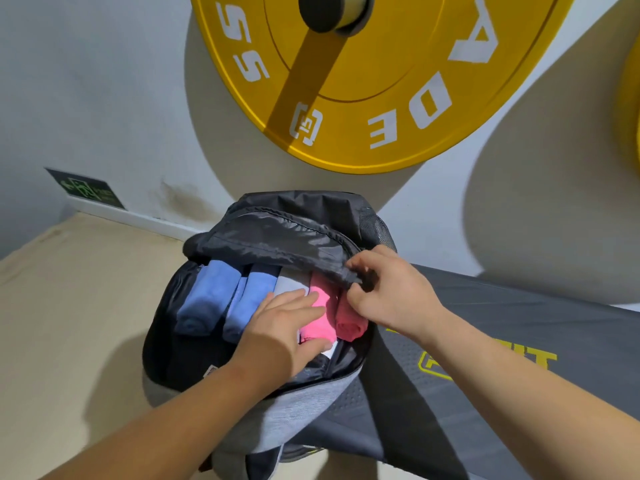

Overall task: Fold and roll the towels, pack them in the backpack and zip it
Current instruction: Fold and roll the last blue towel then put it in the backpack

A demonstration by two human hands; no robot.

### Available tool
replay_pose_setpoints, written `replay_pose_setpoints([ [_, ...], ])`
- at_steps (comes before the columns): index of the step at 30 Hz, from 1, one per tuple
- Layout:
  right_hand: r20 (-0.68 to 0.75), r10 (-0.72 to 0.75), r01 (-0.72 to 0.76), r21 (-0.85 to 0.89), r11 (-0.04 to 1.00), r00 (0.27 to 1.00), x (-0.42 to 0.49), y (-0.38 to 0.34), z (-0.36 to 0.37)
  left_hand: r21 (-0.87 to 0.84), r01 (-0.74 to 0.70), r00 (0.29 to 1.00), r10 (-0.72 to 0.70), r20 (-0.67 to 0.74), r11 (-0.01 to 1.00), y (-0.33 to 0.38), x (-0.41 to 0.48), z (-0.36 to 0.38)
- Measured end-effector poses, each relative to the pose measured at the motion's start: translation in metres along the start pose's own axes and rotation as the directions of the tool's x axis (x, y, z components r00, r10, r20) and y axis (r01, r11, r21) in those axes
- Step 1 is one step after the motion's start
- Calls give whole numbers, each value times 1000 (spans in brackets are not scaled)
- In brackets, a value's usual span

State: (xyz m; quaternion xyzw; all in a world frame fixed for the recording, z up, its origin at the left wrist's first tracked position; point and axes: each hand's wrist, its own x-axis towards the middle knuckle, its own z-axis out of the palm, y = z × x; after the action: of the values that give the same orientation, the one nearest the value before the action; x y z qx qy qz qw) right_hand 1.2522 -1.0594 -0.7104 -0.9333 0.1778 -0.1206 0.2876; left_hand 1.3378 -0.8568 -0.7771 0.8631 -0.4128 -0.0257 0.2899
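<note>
A grey and black backpack (pixel 298 414) lies open at the end of a bench. Inside it, side by side, stand two blue rolled towels (pixel 207 299), a white or grey one (pixel 289 284) and two pink ones (pixel 349 322). My left hand (pixel 287 327) lies flat with straight fingers on the white and pink rolls, pressing them down. My right hand (pixel 377 289) pinches the edge of the black top flap (pixel 277 233) at its right side, above the pink towels. Whether a zip pull sits between its fingers cannot be told.
The backpack rests on a dark padded bench (pixel 519 341) with a yellow logo, running to the right. A large yellow weight plate (pixel 381 98) hangs on the white wall just behind. Beige floor (pixel 69 306) spreads to the left, with a green exit sign (pixel 86 190) at the skirting.
</note>
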Motion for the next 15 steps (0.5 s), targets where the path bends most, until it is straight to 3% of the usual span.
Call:
replay_pose_setpoints([
  [2,20,-11,12,-46,999,1000,-1,-2,4,-62,20,1000,-20,7,998,-2,-1,3],
  [7,124,-112,144,-292,945,986,-8,9,10,74,-52,999,51,8,996,-7,-7,8],
  [9,47,-177,183,-332,926,983,-8,10,15,93,-78,997,79,-12,993,-11,-8,11],
  [12,-155,-165,136,-182,974,974,0,5,15,105,-114,993,113,12,988,-12,5,8],
  [15,-239,-105,99,-38,994,965,8,0,10,83,-99,992,92,92,992,-14,33,0],
])
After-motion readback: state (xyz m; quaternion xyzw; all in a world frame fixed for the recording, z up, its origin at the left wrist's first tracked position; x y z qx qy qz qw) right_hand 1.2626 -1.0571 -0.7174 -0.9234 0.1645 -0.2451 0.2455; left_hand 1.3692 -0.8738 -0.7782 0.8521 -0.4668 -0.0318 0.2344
